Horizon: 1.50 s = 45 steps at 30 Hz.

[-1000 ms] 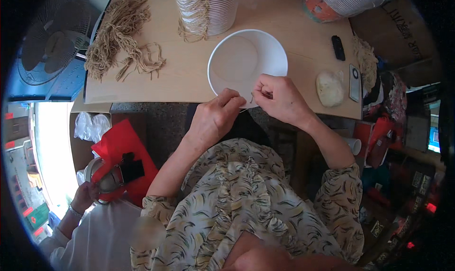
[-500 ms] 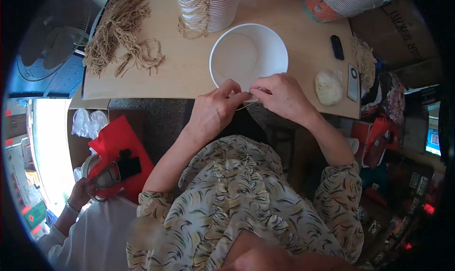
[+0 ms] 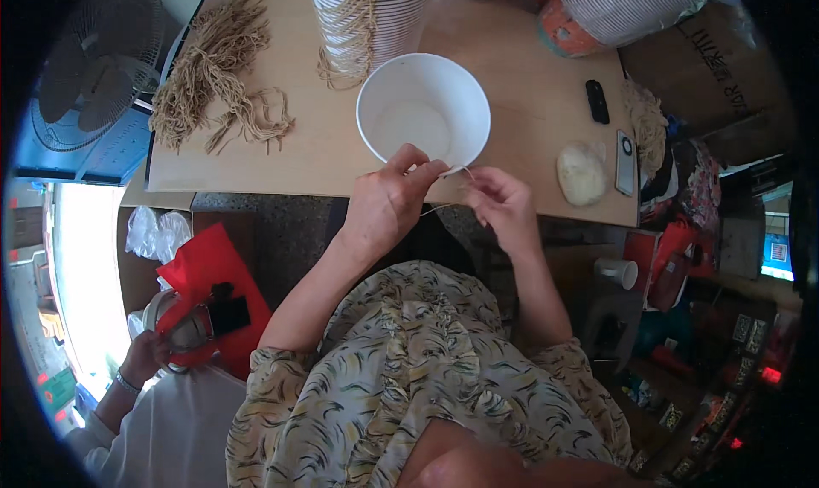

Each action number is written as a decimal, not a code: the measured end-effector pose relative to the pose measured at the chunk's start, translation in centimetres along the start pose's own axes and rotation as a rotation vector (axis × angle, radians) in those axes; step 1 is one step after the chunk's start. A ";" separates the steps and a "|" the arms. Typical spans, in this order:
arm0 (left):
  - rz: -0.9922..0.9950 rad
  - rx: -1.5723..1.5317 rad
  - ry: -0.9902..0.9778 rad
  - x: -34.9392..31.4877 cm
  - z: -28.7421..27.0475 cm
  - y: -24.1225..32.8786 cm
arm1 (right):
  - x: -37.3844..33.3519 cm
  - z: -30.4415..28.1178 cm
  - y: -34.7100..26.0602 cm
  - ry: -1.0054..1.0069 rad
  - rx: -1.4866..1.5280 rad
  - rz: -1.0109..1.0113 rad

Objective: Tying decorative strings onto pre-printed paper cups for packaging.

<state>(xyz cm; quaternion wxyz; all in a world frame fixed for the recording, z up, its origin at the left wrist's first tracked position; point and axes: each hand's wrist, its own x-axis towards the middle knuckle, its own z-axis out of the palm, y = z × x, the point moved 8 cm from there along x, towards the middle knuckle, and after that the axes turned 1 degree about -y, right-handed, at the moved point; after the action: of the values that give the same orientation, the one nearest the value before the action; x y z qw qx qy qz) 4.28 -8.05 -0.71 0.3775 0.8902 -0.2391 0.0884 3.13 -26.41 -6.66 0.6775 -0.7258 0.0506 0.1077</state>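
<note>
the white bucket (image 3: 424, 104) is at the counter's (image 3: 281, 171) near edge, rim pinched in the left hand (image 3: 380, 205), seemingly for steadiness; the right hand (image 3: 505, 203) is narrowed beside thin cord (image 3: 438, 207), grip unclear.

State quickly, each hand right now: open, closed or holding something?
Left hand: closed at the near rim of the white bucket; exact hold hidden.
Right hand: fingers curled beside a thin cord; grip cannot be told.

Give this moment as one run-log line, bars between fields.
left hand: pinching near rim of white bucket | right hand: at thin strand beside rim | tan cords: on table, left | bucket stack: behind
</note>
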 end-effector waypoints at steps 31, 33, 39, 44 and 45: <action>0.344 -0.144 -0.499 -6.3 6.6 -0.2 | 4.6 0.3 0.1 0.007 0.093 -0.206; 0.031 -0.847 -0.947 -8.6 6.4 1.8 | 4.4 0.5 -0.3 -0.023 0.062 -0.193; 0.013 -0.181 0.082 -1.2 -4.4 -1.0 | 5.1 1.4 -0.3 -0.085 0.062 -0.231; 0.236 0.086 0.109 3.5 -2.8 2.3 | 4.2 2.7 -1.7 -0.143 0.033 -0.225; 0.155 0.077 0.005 3.9 -1.4 1.0 | 4.0 2.7 -2.2 -0.154 0.080 -0.243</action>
<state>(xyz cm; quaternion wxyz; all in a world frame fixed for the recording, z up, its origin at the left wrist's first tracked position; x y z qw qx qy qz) 7.21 -9.10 2.21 0.3358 0.8827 -0.3026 0.1284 7.24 -23.31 -5.53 0.7159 -0.6885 -0.0852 0.0781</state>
